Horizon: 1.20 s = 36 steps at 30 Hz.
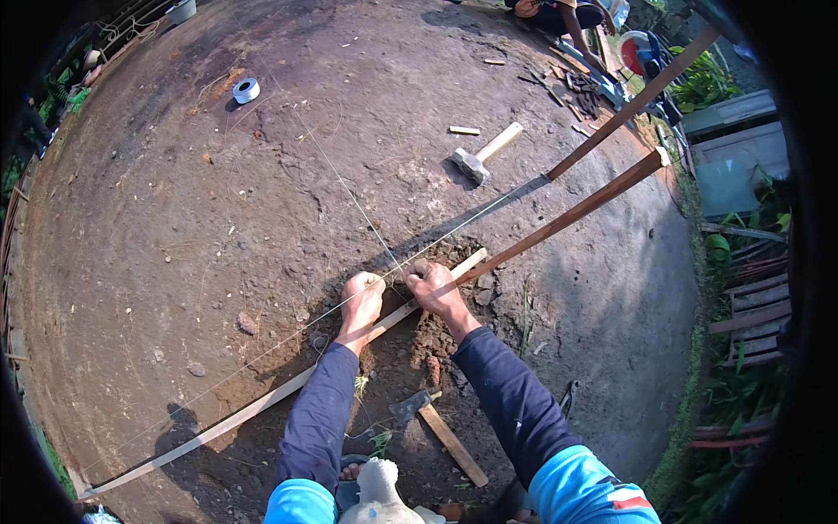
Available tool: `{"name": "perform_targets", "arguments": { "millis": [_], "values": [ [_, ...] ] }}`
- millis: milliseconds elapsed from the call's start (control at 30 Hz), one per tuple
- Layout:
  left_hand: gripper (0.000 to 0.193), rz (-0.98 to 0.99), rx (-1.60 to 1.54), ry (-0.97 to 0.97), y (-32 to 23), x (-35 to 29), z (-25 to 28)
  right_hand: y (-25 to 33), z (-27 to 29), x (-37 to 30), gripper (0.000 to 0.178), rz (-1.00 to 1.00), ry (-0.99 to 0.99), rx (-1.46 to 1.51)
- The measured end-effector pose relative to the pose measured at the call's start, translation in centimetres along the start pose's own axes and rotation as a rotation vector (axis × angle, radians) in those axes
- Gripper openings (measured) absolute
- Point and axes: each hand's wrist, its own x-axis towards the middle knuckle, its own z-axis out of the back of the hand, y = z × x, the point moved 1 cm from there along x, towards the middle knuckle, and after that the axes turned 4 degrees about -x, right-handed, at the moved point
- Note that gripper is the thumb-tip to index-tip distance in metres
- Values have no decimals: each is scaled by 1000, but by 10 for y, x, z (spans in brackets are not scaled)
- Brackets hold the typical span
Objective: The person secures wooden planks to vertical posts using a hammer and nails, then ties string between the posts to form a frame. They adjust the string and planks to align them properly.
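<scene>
A thin white string [345, 185] comes from the far ground and meets a second taut string [476, 215], which runs from a post down to the lower left. Just left of the crossing, my left hand [361, 304] is closed in a fist on the string. My right hand [431, 288] pinches the string where the two lines meet, its fingertips partly hidden. Beneath both wrists lies a long wooden batten [253, 410], its right end beside a slanting wooden post [567, 217]. Loose dug soil surrounds the post's foot.
A sledgehammer [476, 162] lies beyond my hands, near a second post [633, 106]. Closer in is a wooden-handled hammer or hatchet [449, 444]. A white roll [246, 90] rests far left. Another person [572, 19] crouches at the far right beside tools and wood scraps.
</scene>
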Motion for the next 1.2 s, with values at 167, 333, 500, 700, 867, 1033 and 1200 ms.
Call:
{"name": "perform_targets", "arguments": {
  "millis": [167, 333, 500, 700, 867, 1033, 1200],
  "values": [
    [19, -175, 284, -171, -1, 16, 6, -2, -9, -5, 21, -16, 4, -146],
    [4, 157, -426, 208, -24, -46, -17, 4, -8, -11, 25, 98, -47, -117],
    [18, 178, -278, 178, -10, -119, -46, 7, 12, -68, 28, -255, -288, 107],
    [33, -144, 146, 212, 16, -137, -54, -7, -1, -90, 29, -485, 111, 429],
    [51, -165, 192, 342, 22, -142, -41, -9, -6, -93, 21, -181, 0, 156],
    [48, -130, 155, 365, 14, -147, -17, -5, -11, -97, 20, -66, -56, 53],
    [31, -429, 181, 118, -11, -127, 16, -17, -13, -98, 19, 69, -132, -136]
  ]
}}
